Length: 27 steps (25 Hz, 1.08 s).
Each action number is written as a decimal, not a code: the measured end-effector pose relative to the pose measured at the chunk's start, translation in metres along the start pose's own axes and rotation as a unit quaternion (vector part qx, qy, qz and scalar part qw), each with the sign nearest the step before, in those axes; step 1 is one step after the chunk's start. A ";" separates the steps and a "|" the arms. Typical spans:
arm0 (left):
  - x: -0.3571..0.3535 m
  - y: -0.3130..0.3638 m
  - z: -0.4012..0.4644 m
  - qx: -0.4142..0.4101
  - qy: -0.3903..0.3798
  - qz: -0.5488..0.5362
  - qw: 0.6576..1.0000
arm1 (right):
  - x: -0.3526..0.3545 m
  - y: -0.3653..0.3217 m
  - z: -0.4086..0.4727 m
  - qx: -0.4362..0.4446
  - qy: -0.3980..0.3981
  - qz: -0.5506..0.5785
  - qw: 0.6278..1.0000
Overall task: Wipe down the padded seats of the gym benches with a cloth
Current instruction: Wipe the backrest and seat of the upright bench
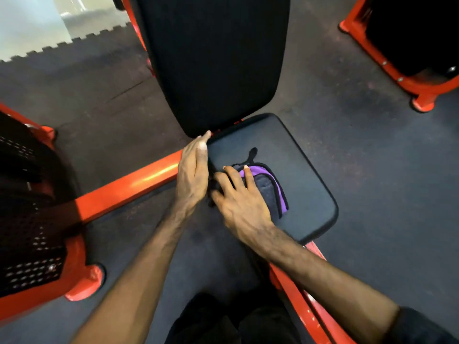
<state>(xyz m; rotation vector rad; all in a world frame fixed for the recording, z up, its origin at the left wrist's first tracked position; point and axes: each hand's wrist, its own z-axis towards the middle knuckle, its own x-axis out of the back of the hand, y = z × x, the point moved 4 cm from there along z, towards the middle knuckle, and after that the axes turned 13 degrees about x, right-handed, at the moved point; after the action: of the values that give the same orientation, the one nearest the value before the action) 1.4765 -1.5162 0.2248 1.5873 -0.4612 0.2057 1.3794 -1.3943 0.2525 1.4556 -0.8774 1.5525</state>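
Forearms: both of ours reach forward from the bottom edge toward the bench, above our dark-clothed legs.
Right hand (pixel 244 197): we press it flat on the cloth (pixel 269 188), fingers spread and straight, not curled around it.
Cloth: dark grey with a purple edge, folded, lying on the near left part of the seat pad (pixel 293 170).
Left hand (pixel 192 173): we rest it edge-on at the seat pad's left side, fingers straight and together, tips near the gap under the back pad (pixel 213 60); it holds nothing.
Done so far: we judge wiping of this seat is under way, but no damp or streak marks show how much of it is covered.
Left to do: the far and right parts of this seat look uncovered by the cloth, and the other red-framed benches (pixel 402 70) at the edges likely remain.
Floor (pixel 347 108): dark rubber matting surrounds the red frame (pixel 129 187).
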 end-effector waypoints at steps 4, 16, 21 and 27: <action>0.018 -0.021 -0.011 0.029 0.042 -0.041 0.998 | -0.009 0.023 0.064 -0.021 0.005 -0.012 1.000; 0.008 -0.010 -0.022 0.039 -0.003 -0.012 0.999 | -0.005 0.112 0.091 -0.136 0.004 -0.008 0.991; -0.015 -0.005 -0.021 0.017 -0.042 0.052 0.998 | -0.001 0.190 0.060 -0.226 -0.017 -0.015 0.974; -0.021 -0.010 -0.009 0.014 -0.033 0.091 0.995 | -0.007 0.206 0.047 -0.260 0.019 0.005 0.966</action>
<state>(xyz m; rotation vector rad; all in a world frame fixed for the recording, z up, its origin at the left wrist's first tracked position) 1.4631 -1.5033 0.2074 1.5838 -0.6582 0.3007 1.2127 -1.5247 0.2582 1.0386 -1.1648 1.2265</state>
